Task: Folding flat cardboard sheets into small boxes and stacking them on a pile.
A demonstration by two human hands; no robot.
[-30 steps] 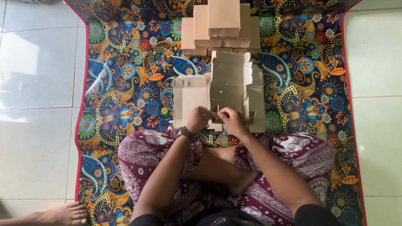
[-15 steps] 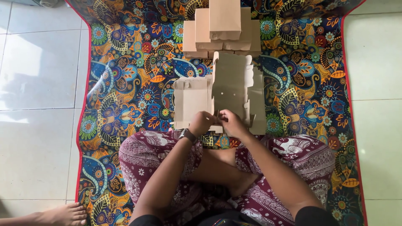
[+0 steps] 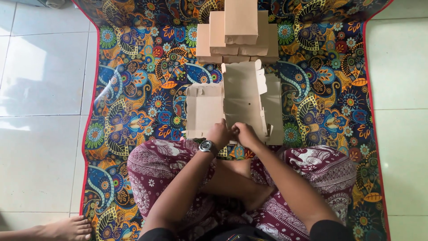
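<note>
Person: sits cross-legged on a patterned mat (image 3: 133, 111) spread over a pale tiled floor (image 3: 40, 89), in maroon patterned trousers (image 3: 151, 167), seen from above.
Left hand: the left hand (image 3: 219, 133), with a wristwatch (image 3: 207, 146) on its wrist, sits at the centre of the frame with fingers curled onto the near edge of the flat cardboard box blank (image 3: 243, 100); it looks closed on that edge, though the fingertips are hidden.
Right hand: the right hand (image 3: 244, 134) is just beside the left, touching it or nearly so, with fingers bent down and pinching the same near edge of the blank.
Box blank: an unfolded brown cardboard cut-out, lying just above the knees at the middle of the frame, its long body running up the picture and its flaps and notched tabs showing along the sides.
Second sheet: another flat cardboard sheet (image 3: 203, 109) lies at the left of the blank, partly tucked under it; more cardboard shows at the blank's right side.
Stack: at the top centre of the frame, a pile of folded brown boxes (image 3: 240, 27) rises in steps, close beyond the far end of the blank.
Mat: bright paisley and flower print with a red border, running top to bottom of the frame.
Lower left corner: another person's bare foot (image 3: 67, 228) rests on the tiles, well apart from the hands.
</note>
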